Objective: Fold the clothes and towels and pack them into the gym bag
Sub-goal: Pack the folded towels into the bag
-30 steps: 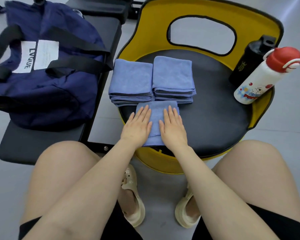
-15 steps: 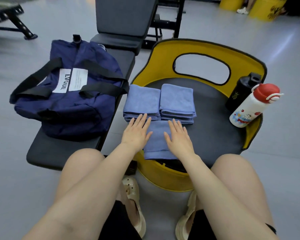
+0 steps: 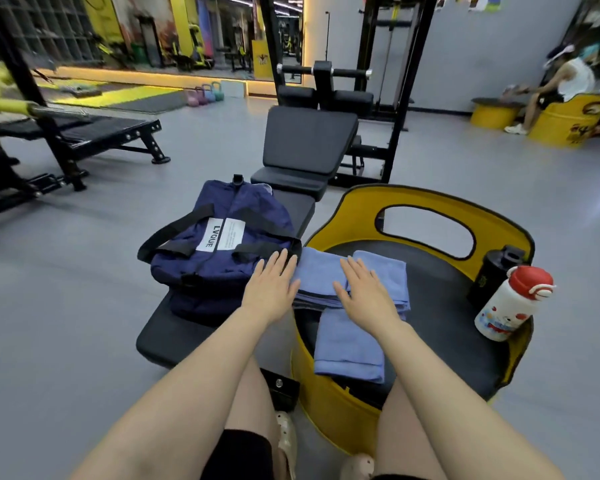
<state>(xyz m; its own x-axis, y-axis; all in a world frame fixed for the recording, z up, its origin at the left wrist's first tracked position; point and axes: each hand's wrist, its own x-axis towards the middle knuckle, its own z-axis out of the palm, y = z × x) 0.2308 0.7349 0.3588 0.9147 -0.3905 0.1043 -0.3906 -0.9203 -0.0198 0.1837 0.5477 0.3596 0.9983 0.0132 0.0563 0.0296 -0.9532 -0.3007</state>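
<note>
**Three blue towels folded, gym bag zipped shut next to them**

So here's the setup. The navy gym bag [image 3: 219, 251] sits on a black padded bench [image 3: 167, 341], the surface on the left, with its black straps flopped across the top and a white label reading LVQUE. Looks closed along the top as far as I can tell.

Right beside it is a yellow barrel seat [image 3: 329, 407] with a black cushion top. On that cushion there are two stacks of folded blue towels side by side: the left stack [image 3: 317, 275] and the right stack [image 3: 392, 275], touching each other. A third folded towel [image 3: 350, 344] lies in front of them, nearer the person, its near edge reaching the front of the cushion.

Hands: the left hand [image 3: 271, 289] is out flat, fingers straight and together, held over the gap between bag and left stack, fingertips at the bag's strap. Can't tell if it's actually touching anything. The right hand [image 3: 364, 296] is flat too, fingers relaxed and slightly spread, palm down over where the two stacks meet. Neither hand is gripping anything.

On the right edge of the cushion stand a black bottle [image 3: 492, 275] and a white bottle with a red lid [image 3: 510, 306], just beside each other, well apart from the towels.
</note>
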